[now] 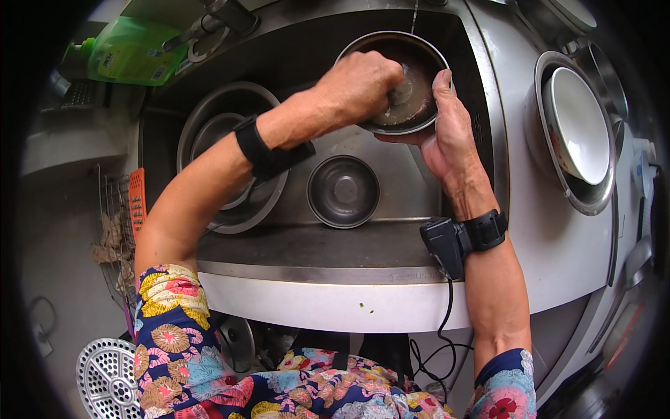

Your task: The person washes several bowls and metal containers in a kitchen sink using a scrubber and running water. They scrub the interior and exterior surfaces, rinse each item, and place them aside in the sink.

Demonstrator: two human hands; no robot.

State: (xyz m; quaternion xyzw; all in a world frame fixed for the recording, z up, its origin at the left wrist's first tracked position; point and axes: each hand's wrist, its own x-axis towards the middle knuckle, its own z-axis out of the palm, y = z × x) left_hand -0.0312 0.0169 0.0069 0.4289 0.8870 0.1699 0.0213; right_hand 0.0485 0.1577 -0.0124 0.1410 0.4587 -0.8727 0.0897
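Over the right part of the sink, a round metal bowl [419, 57] is tilted with its inside towards me. My right hand [450, 123] grips it from the right, thumb at the rim and fingers beneath. My left hand [361, 86] reaches across into the bowl with curled fingers. Those fingertips are hidden, so whether they hold anything is unclear. A wet, cloudy patch [405, 97] shows on the bowl's inner bottom. Below both hands, a smaller metal bowl [343, 191] rests on the sink floor.
Larger metal basins [191, 125] sit nested in the sink's left side. A green pump bottle [136, 52] lies near the faucet [230, 18]. On the right counter, a white bowl [581, 125] rests inside a metal basin [542, 105]. An orange grater [137, 199] stands beside a wire rack.
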